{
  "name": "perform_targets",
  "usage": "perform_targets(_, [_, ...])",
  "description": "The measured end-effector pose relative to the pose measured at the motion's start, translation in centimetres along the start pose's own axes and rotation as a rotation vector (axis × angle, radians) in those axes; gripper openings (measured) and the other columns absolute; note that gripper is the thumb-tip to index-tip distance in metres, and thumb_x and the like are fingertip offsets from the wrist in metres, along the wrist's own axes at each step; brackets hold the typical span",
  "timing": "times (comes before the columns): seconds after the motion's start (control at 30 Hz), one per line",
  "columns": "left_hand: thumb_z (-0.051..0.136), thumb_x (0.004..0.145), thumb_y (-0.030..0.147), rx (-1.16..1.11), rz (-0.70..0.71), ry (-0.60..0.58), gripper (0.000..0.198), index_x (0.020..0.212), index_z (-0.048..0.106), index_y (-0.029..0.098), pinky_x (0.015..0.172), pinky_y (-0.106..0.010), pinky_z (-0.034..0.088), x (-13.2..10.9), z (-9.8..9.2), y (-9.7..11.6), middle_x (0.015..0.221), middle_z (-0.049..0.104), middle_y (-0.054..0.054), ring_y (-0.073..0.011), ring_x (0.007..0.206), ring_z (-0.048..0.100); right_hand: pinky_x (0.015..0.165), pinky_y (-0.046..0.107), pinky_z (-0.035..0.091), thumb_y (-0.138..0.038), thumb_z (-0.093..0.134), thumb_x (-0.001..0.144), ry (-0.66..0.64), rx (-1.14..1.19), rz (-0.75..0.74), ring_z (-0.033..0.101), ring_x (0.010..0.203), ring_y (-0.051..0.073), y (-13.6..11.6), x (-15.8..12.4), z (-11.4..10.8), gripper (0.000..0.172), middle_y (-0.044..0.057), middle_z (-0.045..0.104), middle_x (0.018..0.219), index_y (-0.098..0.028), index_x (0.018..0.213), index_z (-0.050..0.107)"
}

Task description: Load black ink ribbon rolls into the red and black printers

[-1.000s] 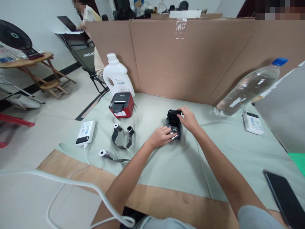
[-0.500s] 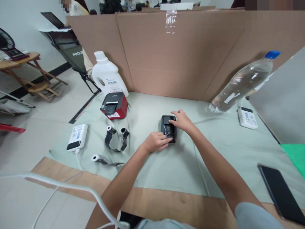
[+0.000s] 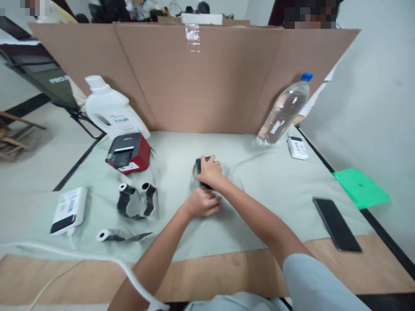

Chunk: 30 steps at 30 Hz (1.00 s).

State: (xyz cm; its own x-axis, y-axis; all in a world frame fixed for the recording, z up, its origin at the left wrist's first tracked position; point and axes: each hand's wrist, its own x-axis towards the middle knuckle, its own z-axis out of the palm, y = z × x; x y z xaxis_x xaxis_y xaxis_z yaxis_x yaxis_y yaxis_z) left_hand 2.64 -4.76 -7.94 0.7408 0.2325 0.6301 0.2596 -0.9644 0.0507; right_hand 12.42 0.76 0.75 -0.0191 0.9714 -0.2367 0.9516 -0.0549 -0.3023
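On the pale green cloth, a small black box-like device (image 3: 198, 166) lies in front of me, mostly covered by my right hand (image 3: 210, 171). That hand reaches over it from the right, thumb on the near left side and fingers bent across its far right side, gripping it. My left hand (image 3: 203, 202) is at the device's near end with its fingers curled together. Whatever those fingers pinch, if anything, is hidden. Left of the hands, a strip of dark paper (image 3: 125, 207) runs between two small rolls, and a loose paper roll (image 3: 108, 235) lies nearer me.
A red and black label printer (image 3: 141, 153) stands in front of a white jug (image 3: 112, 108). A water bottle (image 3: 285, 112) leans on the cardboard screen (image 3: 201, 86). White power banks (image 3: 69, 209) sit at both sides, a phone (image 3: 337, 224) at right. A white cable (image 3: 97, 255) crosses the lower left.
My right hand has moved from the device's upper right edge to over its top, gripping it. My left hand has slid off its face to the near end and curled. The view has turned right.
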Motion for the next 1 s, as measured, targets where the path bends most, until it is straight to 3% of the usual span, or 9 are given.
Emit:
perform_targets(0.13, [0.053, 0.094, 0.026, -0.023, -0.048, -0.094, 0.021, 0.083, 0.070, 0.019, 0.053, -0.029, 0.042, 0.4, -0.4, 0.3, 0.061, 0.065, -0.002, -0.0154, 0.054, 0.061, 0.095, 0.050, 0.052, -0.048, 0.074, 0.080, 0.104, 0.117, -0.090, 0.060, 0.118, 0.040, 4.3, -0.3, -1.6, 0.084, 0.019, 0.045, 0.143, -0.034, 0.155, 0.040])
perform_targets(0.27, [0.051, 0.093, 0.024, -0.022, -0.104, -0.168, 0.022, 0.081, 0.070, 0.020, 0.052, -0.029, 0.038, 0.5, -0.4, 0.3, 0.059, 0.062, -0.001, -0.0147, 0.052, 0.058, 0.103, 0.043, 0.048, -0.045, 0.069, 0.084, 0.234, 0.096, 0.005, 0.060, 0.122, 0.035, 14.9, -0.2, -5.3, 0.081, 0.016, 0.055, 0.135, -0.032, 0.159, 0.040])
perform_targets(0.4, [0.050, 0.093, 0.023, -0.043, -0.120, -0.201, 0.024, 0.079, 0.069, 0.020, 0.052, -0.028, 0.036, 0.4, -0.2, 0.3, 0.059, 0.061, 0.000, -0.0140, 0.052, 0.058, 0.100, 0.047, 0.049, -0.046, 0.069, 0.084, 0.394, 0.015, 0.284, 0.062, 0.119, 0.037, 24.9, -0.3, -7.6, 0.083, 0.019, 0.053, 0.137, -0.030, 0.160, 0.041])
perform_targets(0.47, [0.051, 0.094, 0.023, -0.063, -0.121, -0.206, 0.024, 0.080, 0.070, 0.021, 0.052, -0.028, 0.036, 0.4, -0.1, 0.3, 0.058, 0.061, 0.000, -0.0139, 0.053, 0.058, 0.098, 0.048, 0.049, -0.047, 0.070, 0.083, 0.409, -0.008, 0.352, 0.062, 0.118, 0.039, 27.7, -0.5, -7.9, 0.083, 0.021, 0.052, 0.137, -0.028, 0.160, 0.042])
perform_targets(0.57, [0.051, 0.094, 0.022, -0.087, -0.133, -0.181, 0.024, 0.081, 0.071, 0.020, 0.053, -0.028, 0.036, 0.7, 0.1, 0.4, 0.058, 0.061, 0.000, -0.0138, 0.053, 0.058, 0.098, 0.051, 0.048, -0.049, 0.069, 0.083, 0.356, -0.002, 0.393, 0.060, 0.121, 0.041, 29.3, -0.6, -7.7, 0.085, 0.022, 0.049, 0.140, -0.028, 0.160, 0.040])
perform_targets(0.67, [0.052, 0.095, 0.020, -0.071, -0.188, -0.054, 0.023, 0.085, 0.073, 0.020, 0.054, -0.028, 0.039, 1.3, -0.9, 0.6, 0.061, 0.065, -0.001, -0.0135, 0.056, 0.059, 0.098, 0.060, 0.046, -0.048, 0.073, 0.081, 0.333, -0.020, 0.474, 0.054, 0.127, 0.047, 28.2, -0.3, -7.7, 0.094, 0.028, 0.038, 0.153, -0.027, 0.163, 0.032])
perform_targets(0.77, [0.054, 0.096, 0.022, -0.009, -0.373, 0.135, 0.022, 0.089, 0.074, 0.021, 0.060, -0.028, 0.046, 1.7, -4.5, 0.0, 0.068, 0.070, -0.003, -0.0141, 0.061, 0.060, 0.100, 0.068, 0.041, -0.047, 0.076, 0.081, 0.466, -0.074, 0.405, 0.040, 0.139, 0.053, 23.7, 1.2, -7.5, 0.102, 0.032, 0.021, 0.164, -0.023, 0.166, 0.023])
perform_targets(0.87, [0.055, 0.096, 0.029, 0.124, -0.731, 0.354, 0.022, 0.089, 0.075, 0.020, 0.076, -0.031, 0.054, 0.3, -10.9, -2.3, 0.082, 0.074, -0.006, -0.0170, 0.076, 0.066, 0.107, 0.073, 0.031, -0.047, 0.069, 0.088, 0.465, -0.037, 0.078, 0.032, 0.147, 0.052, 15.0, 3.5, -5.6, 0.094, 0.029, 0.022, 0.167, -0.022, 0.166, 0.022])
perform_targets(1.0, [0.057, 0.091, 0.028, 0.334, -1.236, 0.696, 0.028, 0.112, 0.072, 0.018, 0.095, -0.033, 0.054, -5.7, -19.4, -8.3, 0.107, 0.074, -0.007, -0.0204, 0.101, 0.068, 0.122, 0.059, 0.027, -0.042, 0.064, 0.092, 0.190, 0.222, -0.395, 0.035, 0.152, 0.036, -0.9, 6.3, 0.0, 0.074, 0.015, 0.039, 0.165, -0.024, 0.160, 0.039])
